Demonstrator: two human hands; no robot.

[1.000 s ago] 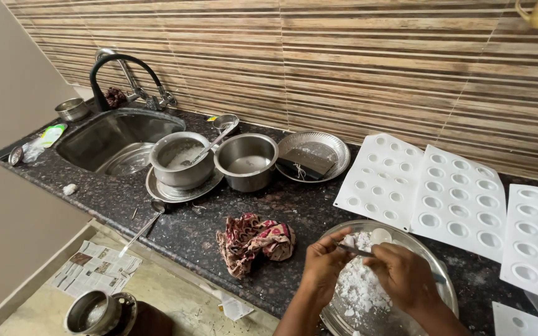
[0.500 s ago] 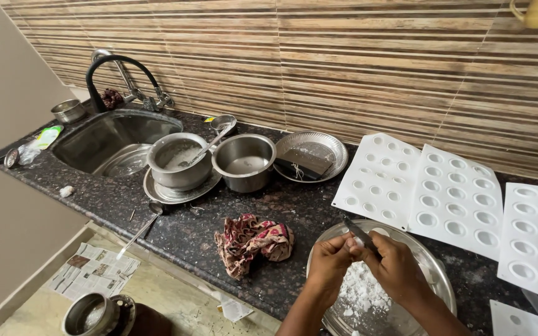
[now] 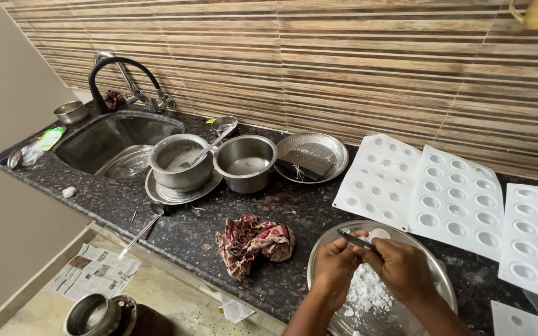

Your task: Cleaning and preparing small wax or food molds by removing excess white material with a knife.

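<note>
Left hand (image 3: pixel 334 269) and right hand (image 3: pixel 401 269): both closed together, pinching a thin dark metal blade (image 3: pixel 356 239) above round steel plate (image 3: pixel 438 274) of white powder (image 3: pixel 368 291).

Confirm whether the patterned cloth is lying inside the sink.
No, the patterned cloth lies crumpled on the dark countertop, to the right of the sink and beside the steel plate.

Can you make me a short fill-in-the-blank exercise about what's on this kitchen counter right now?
1. Both hands, the left hand and the right hand, work over a round steel plate holding a white ____.
2. The crumpled patterned cloth lies to the ____ of that plate.
3. The white moulded trays rest on the dark ____.
4. A ladle leans in the pot nearest the ____.

Missing words: powder; left; counter; sink
</note>
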